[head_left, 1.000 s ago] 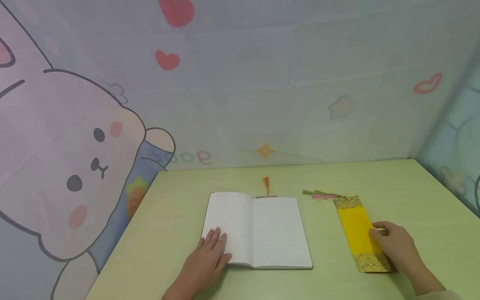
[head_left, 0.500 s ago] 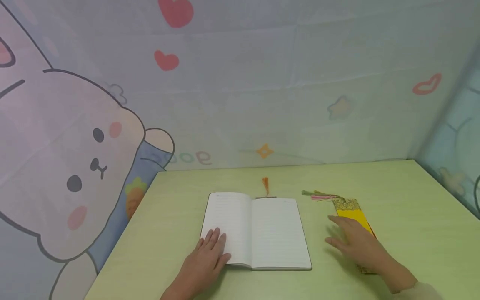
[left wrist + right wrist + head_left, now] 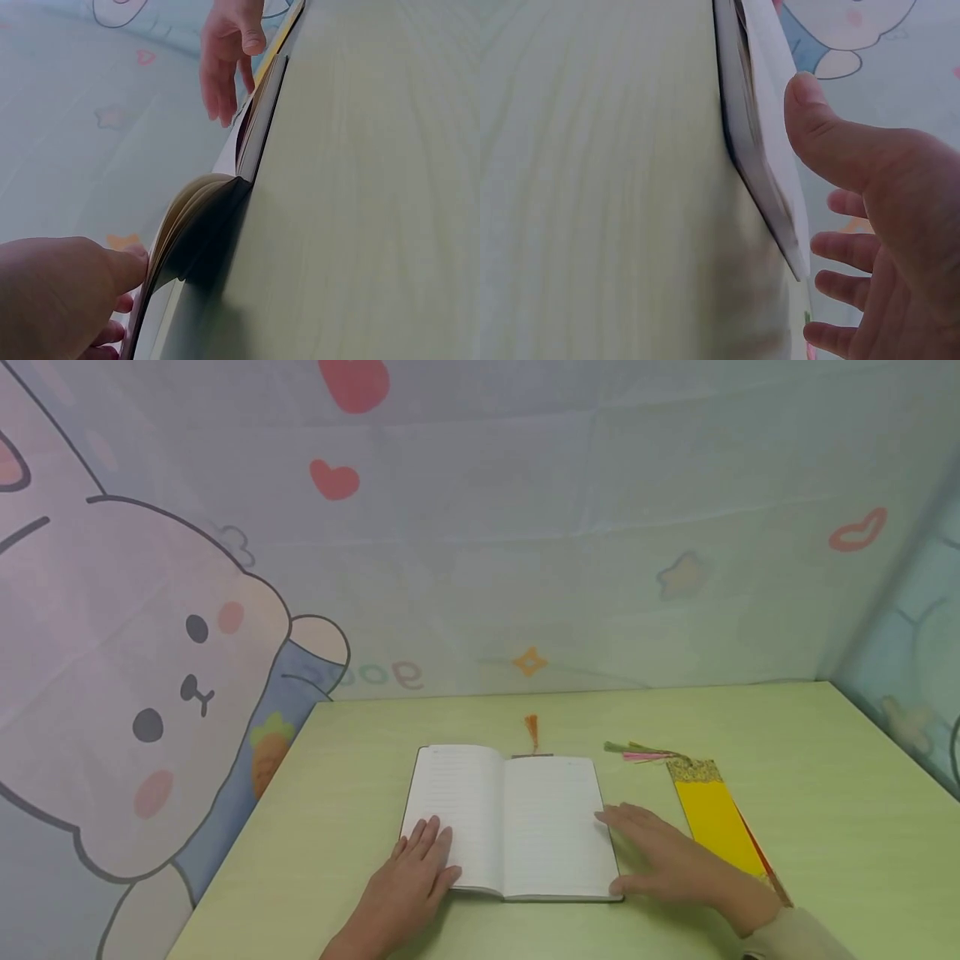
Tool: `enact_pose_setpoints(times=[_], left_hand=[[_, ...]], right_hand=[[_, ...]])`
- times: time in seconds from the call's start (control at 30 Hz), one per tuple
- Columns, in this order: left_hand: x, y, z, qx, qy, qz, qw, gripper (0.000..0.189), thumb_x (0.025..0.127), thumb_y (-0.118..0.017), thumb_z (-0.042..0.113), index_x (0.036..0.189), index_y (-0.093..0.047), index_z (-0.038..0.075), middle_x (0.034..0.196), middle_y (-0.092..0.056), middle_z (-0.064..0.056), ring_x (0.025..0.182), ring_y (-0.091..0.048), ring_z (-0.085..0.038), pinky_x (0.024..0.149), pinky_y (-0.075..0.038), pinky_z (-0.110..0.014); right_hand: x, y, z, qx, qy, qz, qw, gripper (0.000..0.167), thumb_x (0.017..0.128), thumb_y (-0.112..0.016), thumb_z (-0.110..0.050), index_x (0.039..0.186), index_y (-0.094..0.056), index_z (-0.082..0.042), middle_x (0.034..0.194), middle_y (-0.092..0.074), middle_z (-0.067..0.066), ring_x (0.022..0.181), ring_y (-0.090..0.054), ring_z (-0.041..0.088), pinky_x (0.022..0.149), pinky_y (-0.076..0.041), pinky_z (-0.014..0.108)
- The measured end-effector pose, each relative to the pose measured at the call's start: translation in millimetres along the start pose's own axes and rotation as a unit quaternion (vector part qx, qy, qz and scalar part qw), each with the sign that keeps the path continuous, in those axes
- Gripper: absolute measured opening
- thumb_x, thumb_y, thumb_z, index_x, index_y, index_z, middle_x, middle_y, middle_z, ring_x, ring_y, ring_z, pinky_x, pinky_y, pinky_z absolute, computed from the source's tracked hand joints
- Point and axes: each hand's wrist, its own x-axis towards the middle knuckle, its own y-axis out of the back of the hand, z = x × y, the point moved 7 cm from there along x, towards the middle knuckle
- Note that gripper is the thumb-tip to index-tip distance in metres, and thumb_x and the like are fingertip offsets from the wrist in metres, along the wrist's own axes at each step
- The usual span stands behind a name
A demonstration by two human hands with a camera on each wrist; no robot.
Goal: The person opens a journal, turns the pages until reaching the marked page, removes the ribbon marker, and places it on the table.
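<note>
A notebook (image 3: 551, 827) lies spread on the table, showing lined white pages. My left hand (image 3: 408, 877) rests on the lower left page with its fingers extended; in the left wrist view its thumb (image 3: 124, 268) lies at the page's near edge. On the other side, my right hand (image 3: 663, 860) is at the notebook's right edge, fingers spread and the palm facing the book, with nothing in it. Its fingertips overlap the page edge in the head view. An orange tassel (image 3: 532, 731) pokes out beyond the notebook's top, beside a thin brown strip (image 3: 532, 755).
Right of the notebook lies a yellow bookmark (image 3: 716, 818) with patterned gold ends, a red edge showing beneath it. Green and pink tassels (image 3: 641, 752) trail from its top. The pale green table (image 3: 375, 727) meets a printed cloth backdrop (image 3: 480, 568) behind.
My right hand has left the yellow bookmark and moved left to the notebook's right edge, its fingers opening out. The left hand stays on the left page.
</note>
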Motion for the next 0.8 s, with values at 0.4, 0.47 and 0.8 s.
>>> enact_pose_setpoints(times=[0.4, 0.47, 0.8], left_hand=[[0.5, -2.9, -0.4, -0.011, 0.003, -0.009, 0.9999, 0.056, 0.097, -0.045, 0.038, 0.136, -0.044, -0.002, 0.143, -0.036, -0.02, 0.133, -0.03, -0.035, 0.105, -0.029, -0.05], [0.6, -2.8, -0.2, -0.012, 0.002, -0.007, 0.9999, 0.056, 0.097, -0.045, 0.038, 0.136, -0.044, -0.002, 0.143, -0.036, -0.02, 0.133, -0.03, -0.035, 0.105, -0.029, -0.05], [0.8, -2.7, 0.6, -0.006, -0.003, -0.001, 1.0, 0.055, 0.097, -0.045, 0.038, 0.135, -0.045, -0.002, 0.142, -0.037, -0.021, 0.132, -0.032, -0.035, 0.104, -0.03, -0.05]], right_hand=[[4.5, -9.2, 5.0, -0.001, 0.006, -0.019, 0.9998, 0.092, 0.073, -0.063, -0.063, 0.141, -0.038, -0.005, 0.146, -0.036, 0.01, 0.132, -0.026, 0.042, 0.1, -0.029, 0.06], [4.3, -9.7, 4.8, -0.005, 0.01, -0.019, 0.9998, 0.09, 0.074, -0.063, -0.063, 0.14, -0.041, -0.006, 0.145, -0.038, 0.009, 0.132, -0.027, 0.042, 0.099, -0.029, 0.061], [7.0, -7.5, 3.3, -0.009, -0.001, -0.027, 0.9996, 0.087, 0.074, -0.062, -0.063, 0.137, -0.046, -0.005, 0.142, -0.042, 0.01, 0.13, -0.032, 0.042, 0.098, -0.031, 0.061]])
